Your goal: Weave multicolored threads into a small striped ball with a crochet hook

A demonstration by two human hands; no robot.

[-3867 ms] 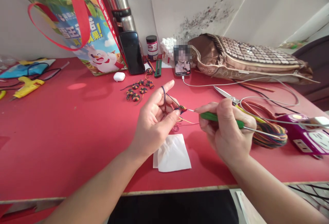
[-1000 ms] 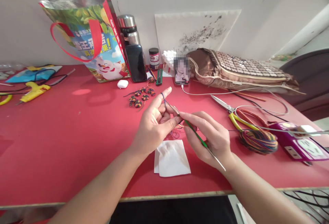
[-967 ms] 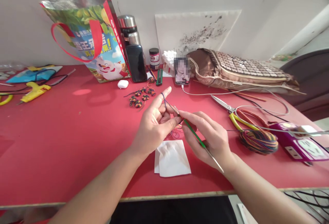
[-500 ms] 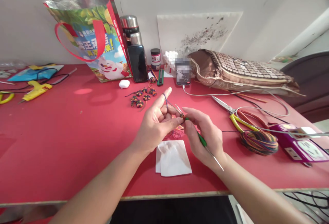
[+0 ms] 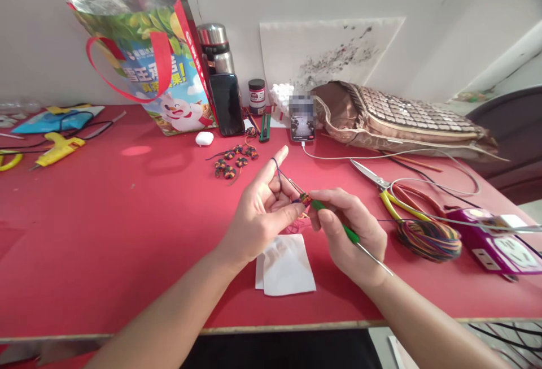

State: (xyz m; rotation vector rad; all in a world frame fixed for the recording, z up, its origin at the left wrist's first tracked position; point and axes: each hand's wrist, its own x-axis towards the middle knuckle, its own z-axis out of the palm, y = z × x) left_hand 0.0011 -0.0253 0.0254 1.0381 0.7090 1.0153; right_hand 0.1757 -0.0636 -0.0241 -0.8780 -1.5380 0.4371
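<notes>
My left hand (image 5: 258, 213) pinches a small multicoloured crochet piece (image 5: 305, 198) between thumb and middle finger, and dark yarn loops over its raised index finger. My right hand (image 5: 349, 233) grips a green-handled crochet hook (image 5: 349, 234), whose tip sits in the crochet piece. A thin strand runs right to a ball of multicoloured yarn (image 5: 429, 239). Several finished small crochet pieces (image 5: 232, 161) lie farther back on the red table (image 5: 105, 228). A folded white paper (image 5: 284, 264) lies under my hands.
Yellow-handled scissors (image 5: 387, 188) and a purple power strip (image 5: 497, 242) lie at the right. A phone (image 5: 302, 120) on a cable, a dark phone (image 5: 224, 103), a flask (image 5: 214, 47), a printed gift bag (image 5: 146, 69), a beaded cushion (image 5: 402, 117), an earbud case (image 5: 204, 138) and a yellow glue gun (image 5: 57, 147) are behind.
My right hand has turned so the hook's handle points down to the right, and its tip has gone into the crochet piece. My left hand has kept its pinch.
</notes>
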